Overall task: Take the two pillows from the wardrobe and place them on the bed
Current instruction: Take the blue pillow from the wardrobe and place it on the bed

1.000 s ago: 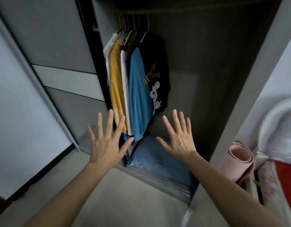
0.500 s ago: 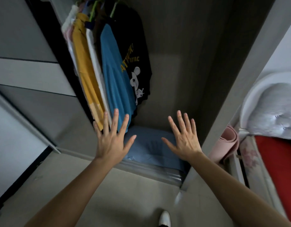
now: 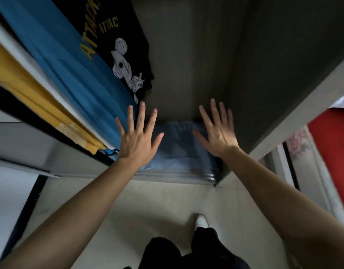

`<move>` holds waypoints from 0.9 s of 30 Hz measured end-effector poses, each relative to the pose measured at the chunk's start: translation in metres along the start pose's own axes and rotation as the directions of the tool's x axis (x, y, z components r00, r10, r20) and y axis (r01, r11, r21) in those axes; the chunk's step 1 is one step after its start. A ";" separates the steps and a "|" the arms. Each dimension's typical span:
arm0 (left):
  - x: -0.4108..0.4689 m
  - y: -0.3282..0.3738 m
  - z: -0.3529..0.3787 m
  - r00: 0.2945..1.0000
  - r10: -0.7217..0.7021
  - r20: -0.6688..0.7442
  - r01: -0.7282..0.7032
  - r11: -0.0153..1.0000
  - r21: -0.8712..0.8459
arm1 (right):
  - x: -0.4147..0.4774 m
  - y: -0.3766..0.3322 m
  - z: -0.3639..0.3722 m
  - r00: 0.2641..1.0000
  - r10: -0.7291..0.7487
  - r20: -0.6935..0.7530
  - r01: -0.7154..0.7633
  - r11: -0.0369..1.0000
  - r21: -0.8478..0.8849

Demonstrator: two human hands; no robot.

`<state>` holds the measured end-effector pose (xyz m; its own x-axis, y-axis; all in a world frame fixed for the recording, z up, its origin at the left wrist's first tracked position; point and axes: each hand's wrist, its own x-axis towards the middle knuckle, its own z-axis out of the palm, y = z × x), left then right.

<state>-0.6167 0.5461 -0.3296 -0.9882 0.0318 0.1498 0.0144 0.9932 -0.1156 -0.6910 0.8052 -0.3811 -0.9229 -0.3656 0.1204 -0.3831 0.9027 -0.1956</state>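
Left hand: fingers spread wide, holding nothing. Right hand: fingers likewise splayed, empty. Blue pillow: lies on the wardrobe floor, between and below both hands (contact cannot be told). Hanging shirts: left of the left hand.

Open gap down the middle of the wardrobe, straight to the pillow on its floor. Left of the pillow, hanging shirts crowding in, hems just beside the left hand. Right of the pillow, the wardrobe's side wall close by the right hand. In front of the pillow, a low sill. Above the pillow, free air between both spread hands.
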 end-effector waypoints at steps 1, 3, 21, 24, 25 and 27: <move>0.006 -0.009 0.007 1.000 0.006 0.006 -0.006 1.000 -0.008 | 0.010 -0.003 0.005 1.000 -0.003 0.006 0.003 1.000 0.002; 0.016 -0.028 0.024 0.999 0.025 0.042 -0.025 1.000 -0.009 | 0.021 -0.012 0.018 1.000 0.012 0.027 -0.012 1.000 -0.013; 0.043 -0.084 0.354 0.886 0.287 0.365 -0.211 0.949 -0.234 | 0.020 -0.058 0.321 0.903 0.282 0.325 -0.274 0.959 -0.071; 0.029 -0.076 0.434 0.889 0.228 0.397 -0.148 0.964 -0.221 | 0.010 -0.054 0.401 0.904 0.254 0.344 -0.245 0.967 -0.069; 0.023 -0.073 0.459 0.885 0.195 0.424 -0.109 0.970 -0.219 | 0.006 -0.053 0.426 0.902 0.253 0.349 -0.249 0.967 -0.059; 0.008 -0.068 0.510 0.869 0.107 0.484 0.002 0.976 -0.220 | -0.004 -0.051 0.476 0.893 0.264 0.364 -0.271 0.962 -0.031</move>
<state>-0.7033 0.4215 -0.8215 -0.9305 0.0796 -0.3575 0.0453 0.9936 0.1031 -0.6851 0.6523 -0.8350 -0.9390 -0.1710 -0.2984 -0.1169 0.9747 -0.1905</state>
